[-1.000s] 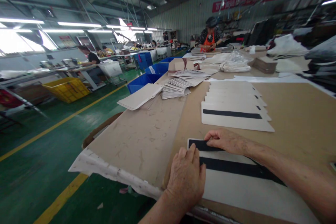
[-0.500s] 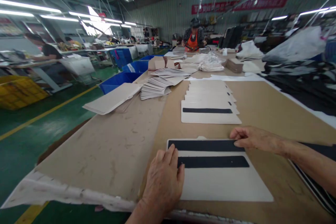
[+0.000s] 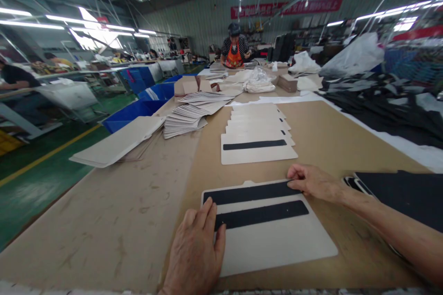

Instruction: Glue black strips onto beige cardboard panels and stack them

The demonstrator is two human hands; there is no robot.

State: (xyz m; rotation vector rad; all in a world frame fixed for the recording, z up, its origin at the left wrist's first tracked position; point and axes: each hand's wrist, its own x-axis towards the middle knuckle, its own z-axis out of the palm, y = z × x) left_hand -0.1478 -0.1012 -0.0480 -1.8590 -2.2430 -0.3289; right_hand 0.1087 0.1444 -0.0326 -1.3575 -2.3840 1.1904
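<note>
A cream card panel (image 3: 273, 239) with two black strips lies flat on the brown table sheet (image 3: 332, 143) in front of me. My left hand (image 3: 197, 251) rests flat on the panel's left end, fingers stretched out, tips at the lower black strip (image 3: 261, 214). My right hand (image 3: 313, 182) presses its fingertips, held close together, on the right end of the upper black strip (image 3: 249, 192). Neither hand lifts anything.
A row of overlapping panels (image 3: 258, 140) lies just beyond, with fanned card stacks (image 3: 187, 117) and a flat pile (image 3: 119, 140) to the left. Black sheets (image 3: 401, 193) lie at my right. Blue bins (image 3: 138, 106) line the table's left edge. A person in an orange apron (image 3: 235, 50) works at the far end.
My view has swung rightward. My right hand slid along the upper strip from its left end to its right end. My left hand has stayed on the panel's left end.
</note>
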